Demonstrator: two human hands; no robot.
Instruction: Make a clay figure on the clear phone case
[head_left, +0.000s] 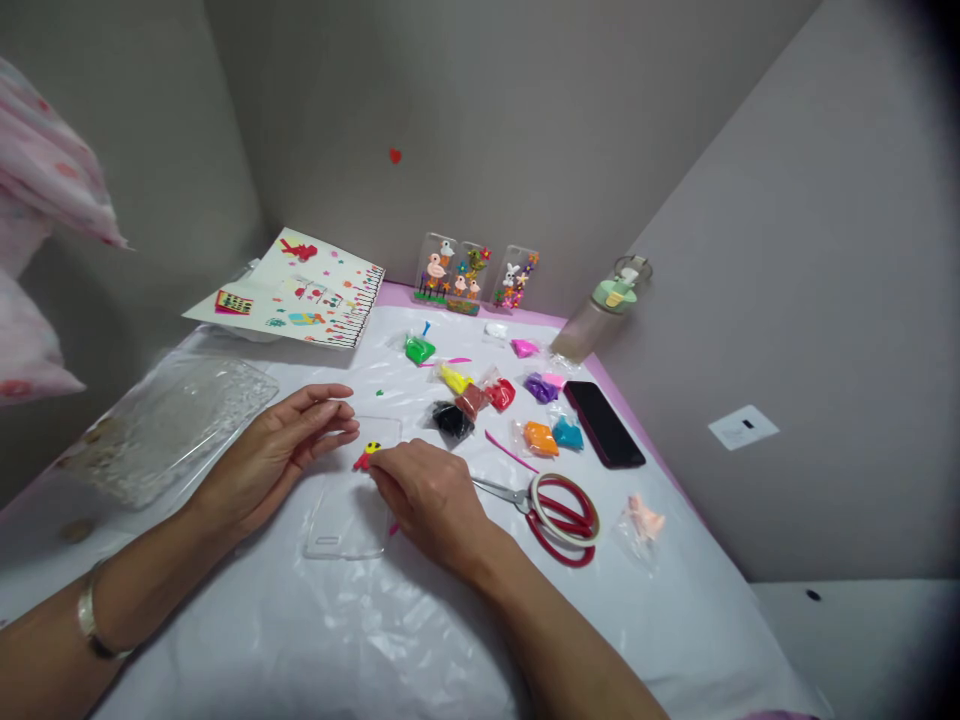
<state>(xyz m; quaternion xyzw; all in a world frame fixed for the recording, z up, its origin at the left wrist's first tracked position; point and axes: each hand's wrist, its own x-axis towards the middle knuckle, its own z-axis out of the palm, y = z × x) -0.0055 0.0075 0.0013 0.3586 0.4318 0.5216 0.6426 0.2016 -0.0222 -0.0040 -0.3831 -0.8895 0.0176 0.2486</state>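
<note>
A clear phone case [345, 515] lies flat on the white-covered table. On its upper part sits a small red and yellow clay figure [367, 456] with dark spots. My right hand [431, 500] reaches over the case's right edge, its fingers pinched together at the figure; what is between the fingertips is hidden. To the left of the figure, my left hand [281, 450] hovers by the case with its fingers curved and apart, holding nothing.
Red-handled scissors [562, 520] lie right of my right hand, with a phone [604, 424] beyond. Bagged clay, including orange [540, 438] and black [451, 420], spreads behind. Decorated cases [437, 268], a bottle [596, 320] and a drawing [307, 290] stand farther back. A clear tray [187, 420] is left.
</note>
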